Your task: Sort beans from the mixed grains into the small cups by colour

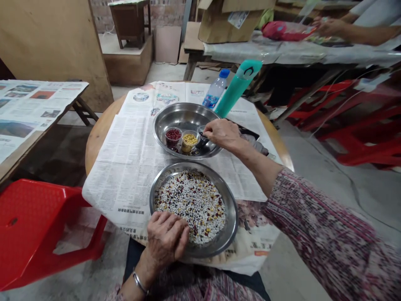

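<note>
A steel bowl (233, 228) near me holds white grains mixed with dark red, black and yellow beans (191, 205). Over its lower left edge rests my left hand (167, 236), fingers curled in; whatever they hold is hidden. Behind stands a second steel bowl (164, 115) with three small clear cups in it: one of red beans (173, 134), one of yellow beans (189, 139), one of black beans (203, 139). My right hand (222, 133) is at the black cup with its fingertips pinched together; what lies between them is too small to make out.
Newspaper (119, 163) covers the round table. A water bottle (216, 88), a teal folded fan-like object (239, 88) and a dark flat item (249, 130) stand beyond the bowls. Red stools (34, 225) flank the table. Another person's hands (332, 27) work at the back table.
</note>
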The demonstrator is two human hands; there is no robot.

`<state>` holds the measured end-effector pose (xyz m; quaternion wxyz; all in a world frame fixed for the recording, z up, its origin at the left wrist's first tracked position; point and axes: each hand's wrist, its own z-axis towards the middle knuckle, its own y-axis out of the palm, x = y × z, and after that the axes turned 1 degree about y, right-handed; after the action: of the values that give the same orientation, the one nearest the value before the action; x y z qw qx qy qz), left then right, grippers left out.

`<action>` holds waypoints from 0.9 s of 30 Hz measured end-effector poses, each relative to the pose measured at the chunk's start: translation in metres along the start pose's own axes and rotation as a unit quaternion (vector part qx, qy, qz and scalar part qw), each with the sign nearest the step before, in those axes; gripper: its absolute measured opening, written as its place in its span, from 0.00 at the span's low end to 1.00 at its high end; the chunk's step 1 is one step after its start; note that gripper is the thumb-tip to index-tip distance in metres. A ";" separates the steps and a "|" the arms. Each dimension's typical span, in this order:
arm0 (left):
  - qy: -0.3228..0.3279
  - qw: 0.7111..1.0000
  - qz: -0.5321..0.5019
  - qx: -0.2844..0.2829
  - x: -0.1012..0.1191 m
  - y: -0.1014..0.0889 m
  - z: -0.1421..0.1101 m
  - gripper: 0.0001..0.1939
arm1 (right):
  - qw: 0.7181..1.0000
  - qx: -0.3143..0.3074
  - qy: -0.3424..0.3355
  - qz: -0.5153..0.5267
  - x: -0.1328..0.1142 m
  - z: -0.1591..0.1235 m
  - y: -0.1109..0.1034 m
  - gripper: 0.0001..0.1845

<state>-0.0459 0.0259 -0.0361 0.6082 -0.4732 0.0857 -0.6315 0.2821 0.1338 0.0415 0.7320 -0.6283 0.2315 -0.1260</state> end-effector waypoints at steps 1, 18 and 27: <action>0.000 1.000 0.002 0.000 0.000 0.000 0.000 0.04 | 1.000 0.015 0.006 0.012 0.000 -0.005 -0.003 0.08; -0.002 0.999 0.033 -0.009 0.002 0.000 0.000 0.03 | 0.949 -0.087 -0.294 0.078 -0.022 -0.206 0.046 0.11; -0.099 0.951 0.169 -0.240 0.014 -0.025 0.020 0.20 | 0.980 -0.015 -0.174 0.091 -0.019 -0.208 0.052 0.10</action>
<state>-0.0460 0.0293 -0.0013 0.5800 -0.6440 0.2524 -0.4303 0.1566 -0.0273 -0.0277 0.7602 -0.6274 0.1591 0.0559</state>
